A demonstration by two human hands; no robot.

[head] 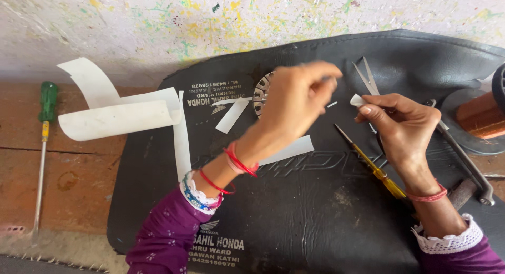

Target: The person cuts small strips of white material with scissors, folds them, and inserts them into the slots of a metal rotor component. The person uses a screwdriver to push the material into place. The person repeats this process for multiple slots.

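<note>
My left hand (297, 98) is blurred, fingers closed, hovering over a round slotted metal part (261, 91) on a black mat (294, 216). Whether it holds anything I cannot tell. My right hand (401, 121) pinches a small white paper piece (357, 100) between thumb and fingers. A pair of scissors (366, 77) lies just above it. A yellow-handled screwdriver (371, 166) lies under the right wrist. White paper strips (232, 115) lie on the mat near the left hand.
Curled white paper sheets (118, 116) lie at the left, half off the mat. A green-handled screwdriver (44, 132) rests on the brown floor. A copper wire spool (481, 116) and a metal tool (468, 166) sit at the right. A paint-spattered wall (158, 27) rises behind.
</note>
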